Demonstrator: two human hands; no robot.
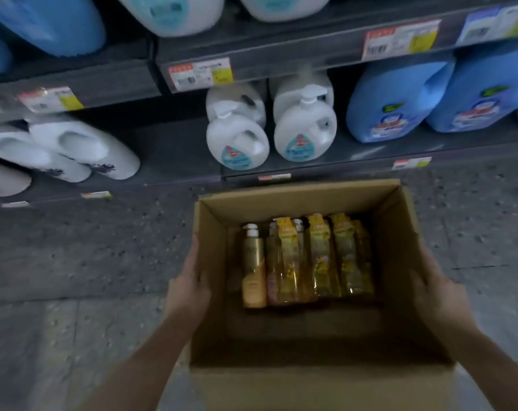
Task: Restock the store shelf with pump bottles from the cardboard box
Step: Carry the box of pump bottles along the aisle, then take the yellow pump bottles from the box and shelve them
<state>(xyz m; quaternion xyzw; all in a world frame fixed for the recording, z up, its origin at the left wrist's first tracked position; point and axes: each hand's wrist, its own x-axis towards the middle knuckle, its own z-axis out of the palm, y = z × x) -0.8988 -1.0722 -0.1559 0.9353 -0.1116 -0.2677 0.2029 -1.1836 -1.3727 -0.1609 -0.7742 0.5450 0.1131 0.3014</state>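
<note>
Left hand (189, 287) lay flat against the left wall of the cardboard box (308, 372), fingers wrapped on it. Pump bottles (306, 262) lay loose along its far side; a tilt could slide them. Right hand (438, 295) clasped the right wall. Open flaps risked catching the shelf (335, 170), just beyond.

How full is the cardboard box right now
Partly full. The cardboard box is open at the top; one row of yellow pump bottles fills its far part, and the near floor is bare.
</note>
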